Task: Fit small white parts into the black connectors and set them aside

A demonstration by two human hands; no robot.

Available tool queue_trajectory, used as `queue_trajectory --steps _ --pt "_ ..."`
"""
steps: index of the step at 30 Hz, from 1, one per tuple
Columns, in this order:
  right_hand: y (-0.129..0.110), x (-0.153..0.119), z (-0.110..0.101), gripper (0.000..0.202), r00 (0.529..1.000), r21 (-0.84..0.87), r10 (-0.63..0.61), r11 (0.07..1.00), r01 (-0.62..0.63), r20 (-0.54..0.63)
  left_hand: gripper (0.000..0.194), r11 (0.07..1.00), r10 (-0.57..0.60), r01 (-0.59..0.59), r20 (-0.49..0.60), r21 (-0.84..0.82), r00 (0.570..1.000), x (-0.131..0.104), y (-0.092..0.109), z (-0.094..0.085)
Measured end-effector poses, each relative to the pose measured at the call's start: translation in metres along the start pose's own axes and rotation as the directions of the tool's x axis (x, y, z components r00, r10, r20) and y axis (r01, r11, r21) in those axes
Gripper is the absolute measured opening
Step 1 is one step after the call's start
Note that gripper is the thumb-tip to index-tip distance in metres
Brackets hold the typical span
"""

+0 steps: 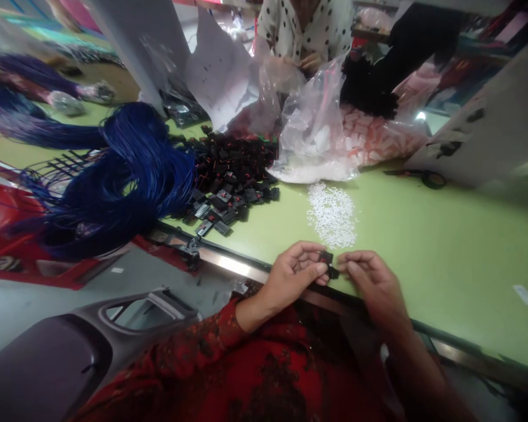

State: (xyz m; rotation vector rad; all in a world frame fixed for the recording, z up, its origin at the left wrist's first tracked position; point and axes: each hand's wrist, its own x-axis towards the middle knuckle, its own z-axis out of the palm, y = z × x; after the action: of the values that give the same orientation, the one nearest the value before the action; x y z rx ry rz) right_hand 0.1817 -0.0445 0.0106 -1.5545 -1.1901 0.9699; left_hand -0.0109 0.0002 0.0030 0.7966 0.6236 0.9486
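Observation:
Near the table's front edge, my left hand [295, 272] grips a small black connector [328, 265] with a bit of red on it, between thumb and fingers. Just right of the connector is my right hand [372, 275], its thumb and fingertips pressed together; whatever they may pinch is too small to make out. Beyond both hands lies a spread of tiny white pieces [333, 215]. A heap of black connectors [233, 176] sits to the left of these pieces, some showing red parts.
Blue wire bundles [132, 164] hang over the table's left front edge. Clear plastic bags [317, 129] and a bag of pinkish pieces [378, 138] stand behind. Scissors [431, 179] lie at the right. Across the table sits a person in a dotted shirt [305, 29].

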Motion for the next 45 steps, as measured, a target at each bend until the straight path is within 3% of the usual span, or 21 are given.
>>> queue_trajectory --steps 2,4,7,11,14,17,21,26,36,38,42,45 --pt "0.003 0.018 -0.020 0.019 0.977 -0.306 -0.201 0.937 0.169 -0.075 0.042 1.000 -0.014 0.013 -0.040 -0.008 0.999 0.006 0.003 -0.001" --pt "0.007 0.033 -0.033 0.016 0.947 -0.521 -0.321 0.809 0.272 -0.005 0.043 0.999 -0.042 0.041 -0.051 -0.016 0.998 0.011 0.005 -0.001" --pt "0.016 0.045 -0.039 0.018 0.929 -0.614 -0.352 0.710 0.345 0.116 0.044 0.996 -0.073 0.071 -0.035 -0.050 0.997 0.013 0.006 0.001" --pt "0.020 0.047 -0.033 0.018 0.914 -0.622 -0.389 0.689 0.372 0.115 0.044 0.991 -0.094 0.092 -0.016 -0.099 0.995 0.013 0.005 0.002" --pt "0.007 0.039 -0.024 0.016 0.945 -0.469 -0.326 0.829 0.305 0.040 0.042 0.987 -0.097 0.094 -0.013 -0.127 0.995 0.013 0.003 0.003" --pt "-0.013 0.025 -0.010 0.016 0.992 -0.097 -0.121 0.988 0.117 -0.037 0.042 0.986 -0.090 0.088 -0.011 -0.144 0.996 0.012 0.001 0.003" --pt "-0.028 0.009 0.014 0.015 0.999 0.247 0.037 0.969 -0.030 -0.022 0.041 0.985 -0.086 0.084 -0.011 -0.152 0.996 0.010 -0.002 0.006" --pt "-0.027 0.003 0.028 0.017 0.998 0.303 0.017 0.953 0.002 -0.058 0.040 0.986 -0.059 0.060 0.008 -0.155 0.998 0.008 -0.005 0.008" --pt "-0.020 0.000 0.030 0.007 0.985 0.263 -0.111 0.954 0.142 -0.132 0.037 0.991 -0.023 0.021 -0.011 -0.132 1.000 0.005 -0.005 0.010" --pt "-0.019 0.001 0.031 0.007 0.992 0.336 -0.057 0.937 0.091 -0.110 0.037 0.994 0.000 0.000 -0.001 -0.110 1.000 0.005 -0.005 0.009" --pt "-0.023 0.001 0.031 0.020 0.992 0.529 0.117 0.839 -0.126 0.050 0.037 0.996 0.047 -0.045 0.024 -0.076 0.999 0.004 -0.007 0.008" --pt "-0.025 0.000 0.030 0.025 0.988 0.535 0.134 0.831 -0.153 0.074 0.037 0.995 0.052 -0.049 0.029 -0.089 0.998 0.004 -0.007 0.008"
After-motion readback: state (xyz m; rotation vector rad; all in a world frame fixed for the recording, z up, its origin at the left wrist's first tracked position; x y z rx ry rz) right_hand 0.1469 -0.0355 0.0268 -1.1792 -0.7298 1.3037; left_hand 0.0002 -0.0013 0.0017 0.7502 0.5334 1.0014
